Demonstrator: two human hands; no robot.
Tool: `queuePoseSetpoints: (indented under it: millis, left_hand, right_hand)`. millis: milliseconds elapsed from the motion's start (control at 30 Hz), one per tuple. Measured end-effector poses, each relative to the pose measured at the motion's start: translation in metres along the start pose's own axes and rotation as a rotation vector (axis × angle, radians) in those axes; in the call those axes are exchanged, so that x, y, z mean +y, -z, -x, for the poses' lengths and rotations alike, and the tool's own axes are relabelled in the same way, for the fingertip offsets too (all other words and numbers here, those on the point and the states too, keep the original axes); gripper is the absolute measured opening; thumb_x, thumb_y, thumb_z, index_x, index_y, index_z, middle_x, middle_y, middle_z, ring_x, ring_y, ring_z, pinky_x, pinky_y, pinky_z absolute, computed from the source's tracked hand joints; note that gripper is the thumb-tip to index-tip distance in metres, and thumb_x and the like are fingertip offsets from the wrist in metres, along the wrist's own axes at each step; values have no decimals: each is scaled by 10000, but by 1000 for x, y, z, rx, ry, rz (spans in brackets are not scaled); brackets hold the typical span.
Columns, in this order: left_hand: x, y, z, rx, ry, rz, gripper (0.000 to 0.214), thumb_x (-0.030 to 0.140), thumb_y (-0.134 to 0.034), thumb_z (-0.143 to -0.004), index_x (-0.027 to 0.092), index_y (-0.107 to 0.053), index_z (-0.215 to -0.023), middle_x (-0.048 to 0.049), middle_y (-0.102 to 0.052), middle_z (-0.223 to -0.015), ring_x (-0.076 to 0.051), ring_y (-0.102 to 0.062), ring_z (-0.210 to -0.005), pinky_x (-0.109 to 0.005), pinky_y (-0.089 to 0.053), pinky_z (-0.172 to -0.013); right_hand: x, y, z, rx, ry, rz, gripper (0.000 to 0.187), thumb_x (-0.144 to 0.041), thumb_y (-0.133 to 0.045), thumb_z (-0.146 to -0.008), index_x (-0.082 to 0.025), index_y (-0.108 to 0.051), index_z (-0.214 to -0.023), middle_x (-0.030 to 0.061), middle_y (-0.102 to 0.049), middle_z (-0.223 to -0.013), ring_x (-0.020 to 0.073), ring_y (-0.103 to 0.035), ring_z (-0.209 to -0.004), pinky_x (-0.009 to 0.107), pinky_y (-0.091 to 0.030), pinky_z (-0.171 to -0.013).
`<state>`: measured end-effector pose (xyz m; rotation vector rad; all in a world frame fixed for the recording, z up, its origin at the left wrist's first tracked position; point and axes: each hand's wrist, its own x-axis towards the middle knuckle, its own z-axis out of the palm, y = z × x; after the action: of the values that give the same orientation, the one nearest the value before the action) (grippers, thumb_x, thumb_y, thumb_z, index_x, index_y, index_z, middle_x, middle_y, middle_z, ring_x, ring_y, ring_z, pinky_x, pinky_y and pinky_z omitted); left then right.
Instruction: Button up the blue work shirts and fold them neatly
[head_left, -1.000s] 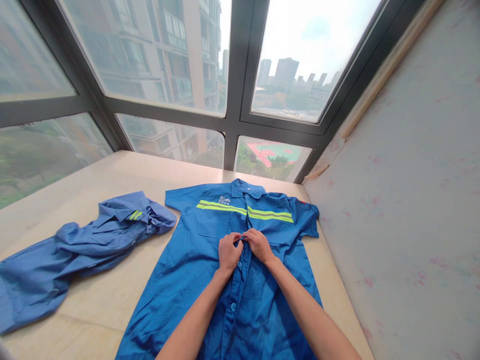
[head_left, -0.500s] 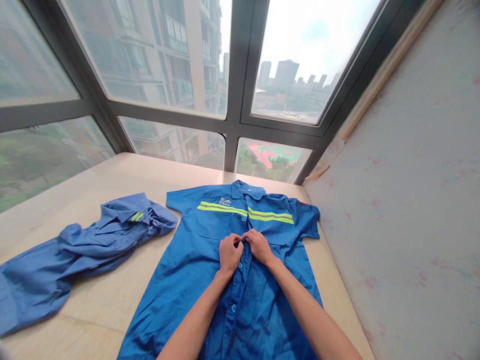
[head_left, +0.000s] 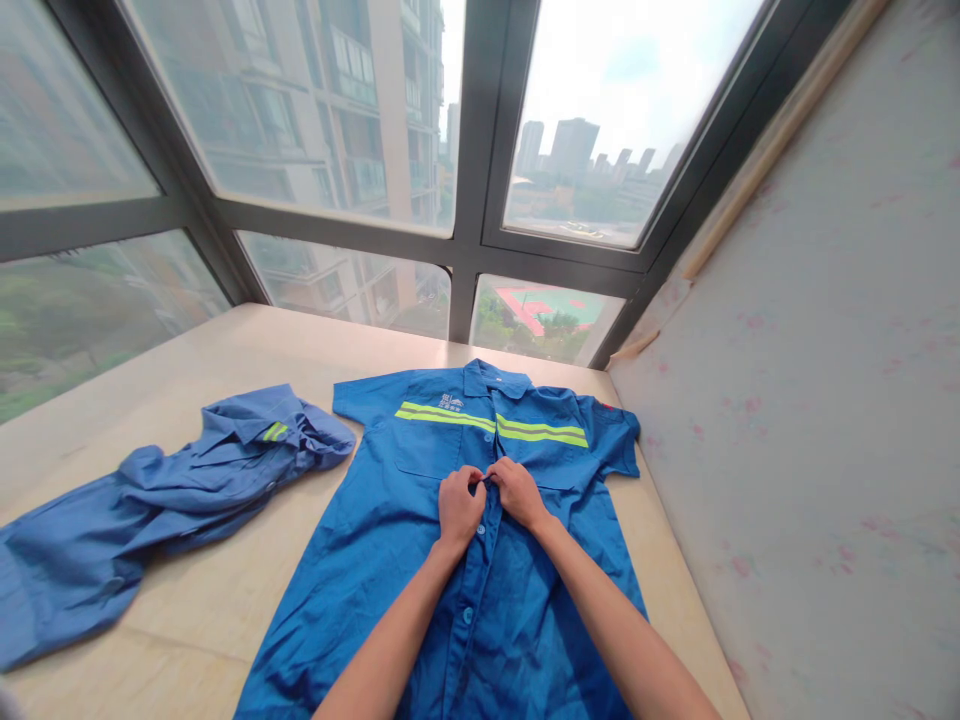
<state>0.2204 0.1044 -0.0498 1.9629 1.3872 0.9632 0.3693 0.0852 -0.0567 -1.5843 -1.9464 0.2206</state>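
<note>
A blue short-sleeved work shirt [head_left: 427, 500] lies front side up, its collar toward the window and yellow-green reflective stripes across the chest. At the front placket, just below the stripes, my left hand [head_left: 460, 503] pinches the shirt's edge. My right hand [head_left: 516, 491] meets it there, its fingertips also closed on the placket cloth. Whatever button or buttonhole lies between the fingertips is hidden. Lower down the placket, a button [head_left: 468, 615] shows, with another close below my left hand. Above the hands, one more button sits near the stripe.
Left of the shirt lies a crumpled blue garment [head_left: 202, 490] with a small yellow-green stripe. Both rest on a pale wooden surface [head_left: 187, 620]. Dark-framed windows [head_left: 469, 260] rise behind it, and a floral-papered wall [head_left: 810, 420] stands close on the right.
Both hands stay at the same place on the placket, with only a slight shift of the fingers. The shirt and the other garment have not moved.
</note>
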Motion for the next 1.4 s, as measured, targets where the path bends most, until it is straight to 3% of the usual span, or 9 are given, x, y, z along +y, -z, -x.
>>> queuePoseSetpoints:
  millis: [133,267,367,467,533,1000,1400]
  left_hand:
    - [0,1,1,-15,-18,-16,136,132,-562,-829,214,-633,-912,-27,-714,-884,-211,-634,-877,-354,-445,-825]
    - [-1,0,1,-13,-16,-2,123,160,-549,-858,213,-635,-929,-34,-713,-900,-219,-629,-886,-363,-448,-833]
    - [-2,0,1,-15,-12,-3,132,158,-545,-864,213,-638,-940,-35,-716,-915,-219,-628,-897,-365,-447,-841]
    - [0,0,1,-22,-25,-27,157,153,-541,-866,221,-653,-952,-32,-721,-922,-218,-625,-904,-359,-448,-837]
    - [1,1,1,-21,-39,-48,170,154,-536,-869,227,-664,-954,-29,-724,-919,-218,-621,-904,-357,-451,-838]
    - [2,-1,3,80,-82,-214,198,171,-530,-880,199,-716,-943,-102,-693,-1088,-273,-569,-1061,-418,-473,-916]
    - [4,0,3,61,-74,-281,239,177,-514,-895,205,-747,-936,-103,-691,-1123,-279,-567,-1080,-419,-479,-911]
  right_hand:
    - [1,-1,2,24,45,12,229,-109,-457,-933,-218,-638,-1020,62,-648,-965,203,-613,-909,317,-478,-792]
    - [0,-2,5,142,112,-19,244,-196,-486,-949,-201,-571,-1178,114,-596,-1108,228,-589,-1040,349,-515,-873]
    - [-2,-1,8,195,120,-20,182,-243,-530,-938,-206,-599,-1102,116,-561,-1131,208,-605,-941,335,-536,-831]
    - [-3,-1,9,187,126,12,132,-237,-530,-933,-212,-652,-974,108,-547,-1164,151,-569,-727,313,-536,-732]
    - [-4,-1,10,181,133,26,157,-233,-523,-933,-213,-677,-956,106,-546,-1180,142,-544,-699,310,-528,-715]
    - [-6,0,9,101,43,18,231,-254,-533,-920,-232,-698,-1080,124,-511,-1330,186,-581,-819,366,-538,-820]
    - [4,-1,5,66,-26,-153,165,-231,-623,-850,-239,-716,-986,97,-514,-1300,208,-603,-1011,369,-509,-921]
